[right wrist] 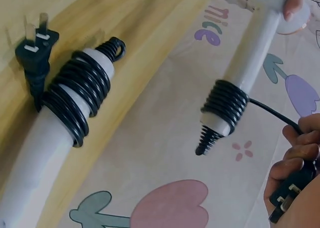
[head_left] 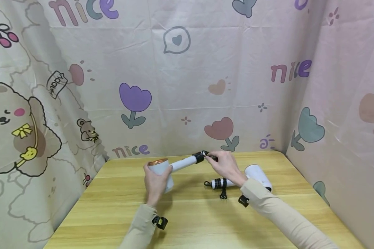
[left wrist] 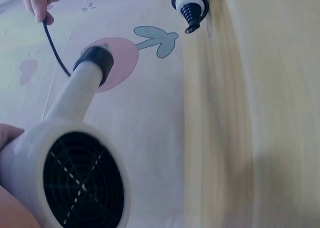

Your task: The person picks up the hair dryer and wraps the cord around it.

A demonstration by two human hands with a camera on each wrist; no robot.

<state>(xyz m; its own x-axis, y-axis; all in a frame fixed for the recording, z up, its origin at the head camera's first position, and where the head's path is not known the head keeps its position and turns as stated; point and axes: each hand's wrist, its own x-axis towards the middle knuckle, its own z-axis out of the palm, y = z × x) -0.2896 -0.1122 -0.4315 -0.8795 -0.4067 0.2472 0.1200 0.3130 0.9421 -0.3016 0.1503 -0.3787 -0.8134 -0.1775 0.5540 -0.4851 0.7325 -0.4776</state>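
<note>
My left hand [head_left: 156,181] grips the white barrel of a hair dryer [head_left: 183,164], held above the table with its handle pointing right. Black cord [right wrist: 225,106] is coiled round the handle's end. In the right wrist view, the cord's loose end runs to my right hand [head_left: 225,165], whose curled fingers hold the black plug [right wrist: 290,190]. The left wrist view shows the dryer's round black grille [left wrist: 84,180]. A second white hair dryer [head_left: 257,176] lies on the table beneath my right forearm, cord wound round its handle and its plug [right wrist: 36,56] sticking out.
The wooden table [head_left: 118,200] has a patterned cloth [head_left: 180,76] hanging behind it and along both sides. Small black wrist cameras [head_left: 160,222] are strapped to both sleeves. The second dryer lies on the right half of the table.
</note>
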